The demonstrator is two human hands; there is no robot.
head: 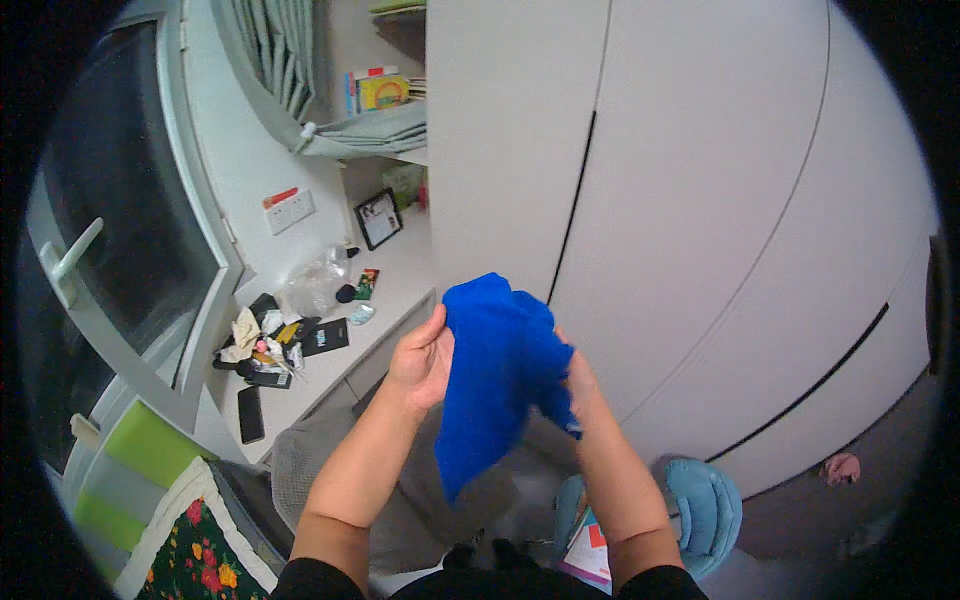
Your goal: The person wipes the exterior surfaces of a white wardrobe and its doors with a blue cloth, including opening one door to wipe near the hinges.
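A bright blue cloth (499,360) hangs between my two hands in front of the white cabinet doors. My left hand (424,360) supports its left edge, the thumb pointing up along the fabric and the palm facing inward. My right hand (581,375) is at the right edge, its fingers mostly hidden behind the cloth. One long corner of the fabric droops down on the left, and a shorter, rumpled part hangs by my right wrist.
A white desk (405,300) at left bears a black phone (251,415), a clear plastic bag (319,285), a picture frame (379,218) and a cluttered pile (266,341). A grey-covered seat (319,457) stands below. A light-blue padded item (701,517) sits lower right, beside papers (589,555).
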